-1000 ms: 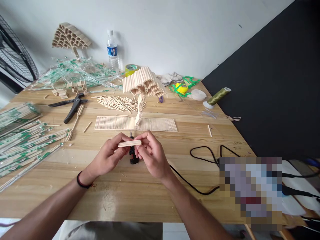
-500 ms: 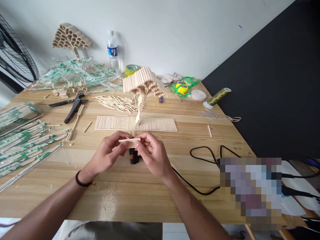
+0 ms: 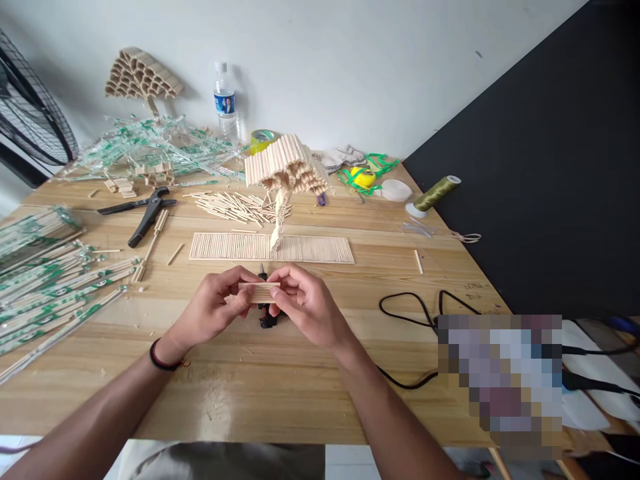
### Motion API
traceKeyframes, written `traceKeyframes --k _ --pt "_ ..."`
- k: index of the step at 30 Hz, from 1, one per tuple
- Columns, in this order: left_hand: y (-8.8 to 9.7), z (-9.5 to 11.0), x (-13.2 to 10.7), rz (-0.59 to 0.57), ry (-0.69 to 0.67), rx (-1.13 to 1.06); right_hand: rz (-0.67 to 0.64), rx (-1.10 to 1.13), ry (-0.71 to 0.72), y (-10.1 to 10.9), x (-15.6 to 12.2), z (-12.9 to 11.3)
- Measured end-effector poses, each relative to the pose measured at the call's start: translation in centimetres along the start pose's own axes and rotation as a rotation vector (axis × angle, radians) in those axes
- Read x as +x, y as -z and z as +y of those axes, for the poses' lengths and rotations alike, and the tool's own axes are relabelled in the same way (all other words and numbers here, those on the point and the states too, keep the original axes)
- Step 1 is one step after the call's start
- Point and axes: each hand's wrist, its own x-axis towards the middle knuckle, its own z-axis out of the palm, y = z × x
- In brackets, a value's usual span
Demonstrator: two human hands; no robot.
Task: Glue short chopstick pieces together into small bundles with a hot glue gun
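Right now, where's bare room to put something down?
Mostly bare: between the strip, the lone stick and the cable; and between the glue gun and the table's front edge. Crowded: left, with bagged sticks; behind the strip, with loose sticks and wrappers.

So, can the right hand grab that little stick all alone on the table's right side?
Probably yes: nothing seems to block the right grip from the lone stick, and the black cable lies nearer the person. That grip pinches the small stick panel, so it may have to let go first.
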Motion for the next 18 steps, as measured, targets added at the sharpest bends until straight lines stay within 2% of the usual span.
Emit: traceKeyframes --k 4,18 --pt "-0.04 -0.15 -0.03 -0.012 0.014 0.026 -0.003 -0.026 0.011 -0.11 0.04 0.14" --pt "0.20 0.01 0.06 0.008 -0.078 0.151 0.026 -0.079 0.059 -0.47 -0.14 0.04"
